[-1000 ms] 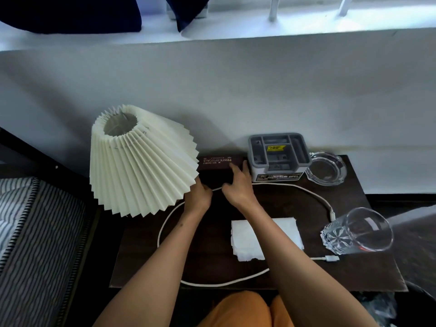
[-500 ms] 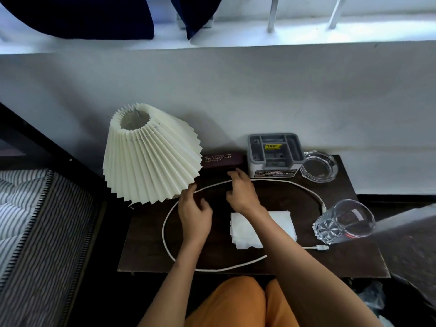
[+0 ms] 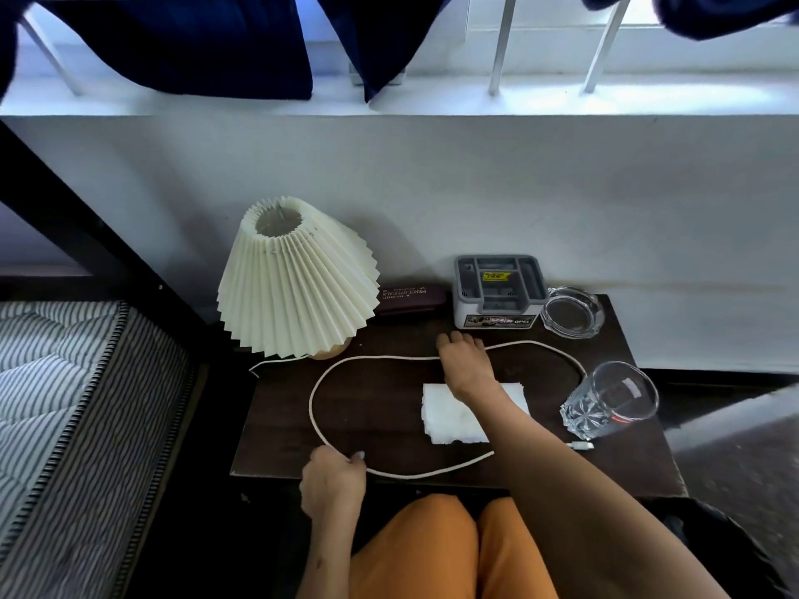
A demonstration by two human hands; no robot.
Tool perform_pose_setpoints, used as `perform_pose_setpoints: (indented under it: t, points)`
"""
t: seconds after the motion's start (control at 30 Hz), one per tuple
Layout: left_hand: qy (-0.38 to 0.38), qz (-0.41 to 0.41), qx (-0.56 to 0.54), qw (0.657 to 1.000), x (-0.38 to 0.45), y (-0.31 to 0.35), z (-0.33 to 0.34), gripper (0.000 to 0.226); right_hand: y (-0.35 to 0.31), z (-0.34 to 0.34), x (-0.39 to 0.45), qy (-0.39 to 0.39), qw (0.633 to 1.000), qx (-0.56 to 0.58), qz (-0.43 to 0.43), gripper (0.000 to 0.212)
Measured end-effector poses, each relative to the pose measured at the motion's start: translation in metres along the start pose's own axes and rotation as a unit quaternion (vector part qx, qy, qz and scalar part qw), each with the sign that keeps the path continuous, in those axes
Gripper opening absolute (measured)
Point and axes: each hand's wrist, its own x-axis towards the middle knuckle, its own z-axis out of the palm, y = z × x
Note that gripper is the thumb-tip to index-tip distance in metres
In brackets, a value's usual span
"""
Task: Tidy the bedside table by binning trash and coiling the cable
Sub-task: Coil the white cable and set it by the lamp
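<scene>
On the dark table (image 3: 276,451) we see the white cable (image 3: 318,425) lying in one big loose loop, our left hand (image 3: 333,477) pinching it at seven o'clock, our right hand (image 3: 465,361) flat and open at twelve, the tissue (image 3: 449,419) not binned yet.

A white wall (image 3: 475,188) is seen across the middle of the frame, topped by a brightly lit window sill (image 3: 432,103) with metal bars (image 3: 501,41) and dark blue curtains (image 3: 194,45), while a striped mattress (image 3: 65,404) is set at lower left.
</scene>
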Motion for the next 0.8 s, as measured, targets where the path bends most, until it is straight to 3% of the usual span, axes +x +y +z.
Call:
perform_pose_setpoints:
  t: [0.1,0.27,0.47,0.8]
  points:
    - [-0.041,-0.028,-0.129,0.99,0.0,0.001,0.0,0.015,0.006,-0.005,-0.009,0.02,0.999,-0.027,-0.013,0.038]
    - [-0.071,-0.054,-0.286,0.954,-0.016,-0.007,0.0,0.02,0.021,-0.043,-0.022,0.082,0.996,-0.023,-0.004,0.032]
    - [-0.134,-0.017,-0.28,0.95,-0.046,0.006,-0.007,0.016,0.042,-0.105,-0.043,0.143,0.988,-0.012,0.048,0.029]
    - [-0.226,0.148,-0.285,0.92,-0.098,0.056,-0.045,0.01,0.061,-0.207,-0.106,0.301,0.937,0.041,0.173,0.019]
